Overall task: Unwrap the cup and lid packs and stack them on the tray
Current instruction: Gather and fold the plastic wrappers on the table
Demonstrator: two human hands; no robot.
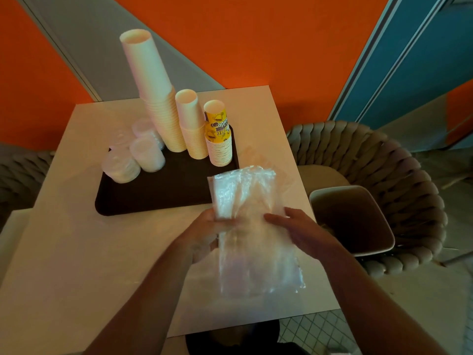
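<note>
- Now we hold a clear, crinkled plastic wrapper (252,226) over the near right part of the white table (64,252), with both hands.
- Our left hand (204,230) grips the wrapper's left edge, its fingers curled round the plastic.
- Our right hand (298,230) lies on the wrapper's right side, fingers (275,219) fairly straight and pointing toward 10 o'clock; whether the thumb pinches the film, we cannot tell.
- Whether the wrapper has anything in it, we cannot tell.
- At 11 o'clock from our hands sits a dark tray (153,196) on the table.
- Along the tray's far edge stand three stacks of upside-down cups: a tall white stack (156,98) leaning left, a shorter white stack (192,124) just beside it, and a shortest stack (217,134) with yellow printed cups on top, at the tray's 2 o'clock corner.
- At the tray's 9 o'clock side sit stacks of clear lids (133,155), close together.
- At 3 o'clock from our hands, off the table edge, an open square bin (317,201) rests on a woven chair (384,155).
</note>
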